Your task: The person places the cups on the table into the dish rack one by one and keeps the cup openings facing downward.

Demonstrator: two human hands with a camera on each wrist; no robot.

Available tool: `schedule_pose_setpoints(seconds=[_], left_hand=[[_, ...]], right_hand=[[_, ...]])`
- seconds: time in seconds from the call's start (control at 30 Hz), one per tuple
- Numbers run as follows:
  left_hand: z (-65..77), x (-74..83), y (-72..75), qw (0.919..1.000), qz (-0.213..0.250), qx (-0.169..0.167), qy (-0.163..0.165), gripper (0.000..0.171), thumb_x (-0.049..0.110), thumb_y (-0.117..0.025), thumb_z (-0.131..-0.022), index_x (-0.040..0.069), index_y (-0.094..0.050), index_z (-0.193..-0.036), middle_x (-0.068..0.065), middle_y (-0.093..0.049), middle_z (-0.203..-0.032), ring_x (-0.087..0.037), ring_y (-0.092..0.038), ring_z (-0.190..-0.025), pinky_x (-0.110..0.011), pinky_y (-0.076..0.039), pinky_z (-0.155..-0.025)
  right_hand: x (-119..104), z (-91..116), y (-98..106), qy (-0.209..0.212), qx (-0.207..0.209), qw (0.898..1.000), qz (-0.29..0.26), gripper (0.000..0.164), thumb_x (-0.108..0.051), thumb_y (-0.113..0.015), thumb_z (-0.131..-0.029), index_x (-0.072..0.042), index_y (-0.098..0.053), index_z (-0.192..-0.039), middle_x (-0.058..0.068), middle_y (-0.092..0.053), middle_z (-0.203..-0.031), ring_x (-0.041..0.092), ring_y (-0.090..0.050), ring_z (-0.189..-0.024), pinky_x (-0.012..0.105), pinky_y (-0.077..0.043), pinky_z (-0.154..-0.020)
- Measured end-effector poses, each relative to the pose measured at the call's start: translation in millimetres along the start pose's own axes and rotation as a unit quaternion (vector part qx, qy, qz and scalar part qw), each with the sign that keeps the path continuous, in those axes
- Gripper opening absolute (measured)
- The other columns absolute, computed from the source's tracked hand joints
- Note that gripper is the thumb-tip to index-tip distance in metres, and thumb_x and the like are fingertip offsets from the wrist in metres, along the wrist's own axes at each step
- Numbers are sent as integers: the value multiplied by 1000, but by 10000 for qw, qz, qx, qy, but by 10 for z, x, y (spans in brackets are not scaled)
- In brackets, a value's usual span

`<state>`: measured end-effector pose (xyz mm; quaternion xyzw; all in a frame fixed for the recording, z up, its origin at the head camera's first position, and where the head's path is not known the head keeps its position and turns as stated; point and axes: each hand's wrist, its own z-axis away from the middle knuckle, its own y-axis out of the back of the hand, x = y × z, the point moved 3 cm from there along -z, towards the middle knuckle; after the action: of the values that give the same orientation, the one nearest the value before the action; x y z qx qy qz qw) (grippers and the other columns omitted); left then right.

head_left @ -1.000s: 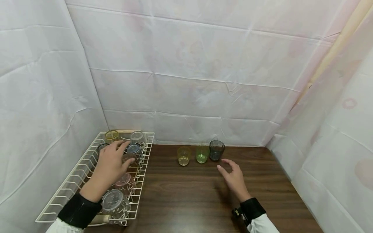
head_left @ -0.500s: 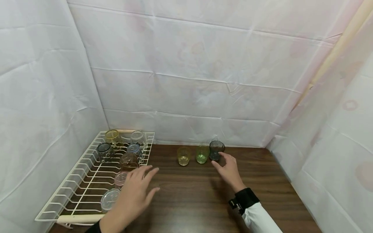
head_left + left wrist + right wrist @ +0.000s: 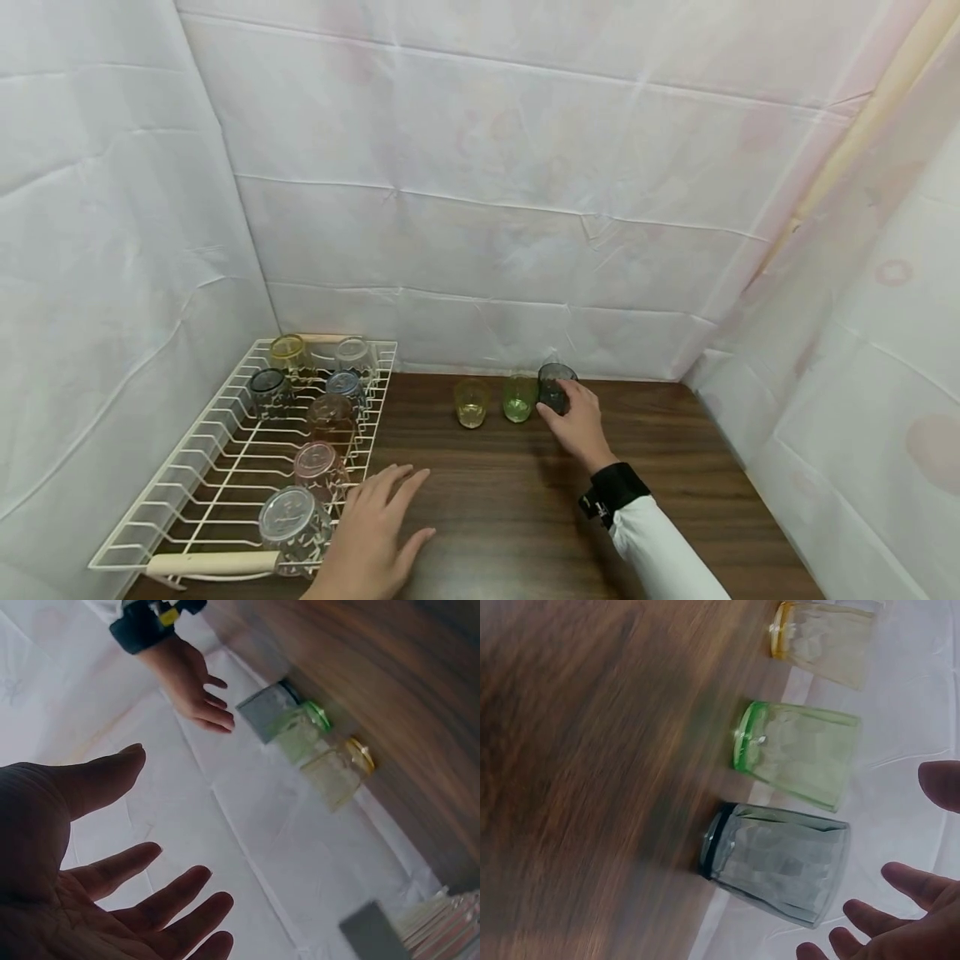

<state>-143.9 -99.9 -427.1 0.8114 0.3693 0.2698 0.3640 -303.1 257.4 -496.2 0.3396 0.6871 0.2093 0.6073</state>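
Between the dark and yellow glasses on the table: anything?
Yes, the green glass. Right wrist view shows it, with the dark glass and yellow glass either side.

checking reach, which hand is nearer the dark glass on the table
Right. The right hand is close in front of the dark glass; the left hand is farther, beside the rack.

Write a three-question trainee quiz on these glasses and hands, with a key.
1. Which colour of glass is the right hand nearest? A) yellow B) green C) dark grey
2. True or false: the left hand is gripping a glass.
3. Fill the gap: beside the rack, the (blank) glass stands between the yellow glass and the dark grey glass.

Key: 1. C. 2. False; it holds nothing. 3. Green, the green glass.
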Motion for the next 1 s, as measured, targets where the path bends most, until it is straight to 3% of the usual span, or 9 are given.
schedule_pose_setpoints(seconds=[0.2, 0.5, 0.77, 1.0], left_hand=[[157, 32, -165, 9991, 93, -328, 269, 76, 40, -98, -70, 21, -68, -138, -6, -70, -130, -31, -70, -119, -55, -58, -94], [314, 51, -310, 9968, 61, -443, 662, 77, 44, -99, -67, 21, -70, -135, -4, -71, -128, -26, -70, -114, -54, -57, -92], [318, 54, -337, 9984, -21, -34, 557, 78, 42, -100, -64, 19, -71, -133, -5, -73, -124, -25, -71, -111, -53, -57, -89], [303, 21, -363, 9980, 1, 9, 629, 78, 40, -100, -64, 19, -70, -133, -6, -73, -125, -25, -70, -112, -54, -57, -90]], right_hand=[[41, -144, -34, -47, 59, 9997, 248, 74, -41, -68, -103, -6, -41, -162, 27, -34, -170, 51, -21, -161, 71, -24, -128], [48, -307, -87, -83, -44, 9990, 438, 78, -43, -66, -104, -9, -34, -167, 27, -22, -175, 53, -16, -162, 78, -19, -127], [79, -462, -106, -217, -136, 9979, 590, 85, -48, -65, -104, -7, -29, -168, 28, -19, -175, 55, -14, -162, 79, -18, -127], [119, -548, -128, -302, -203, 9960, 810, 80, -39, -65, -106, -3, -29, -168, 30, -23, -174, 55, -18, -161, 76, -22, -128]])
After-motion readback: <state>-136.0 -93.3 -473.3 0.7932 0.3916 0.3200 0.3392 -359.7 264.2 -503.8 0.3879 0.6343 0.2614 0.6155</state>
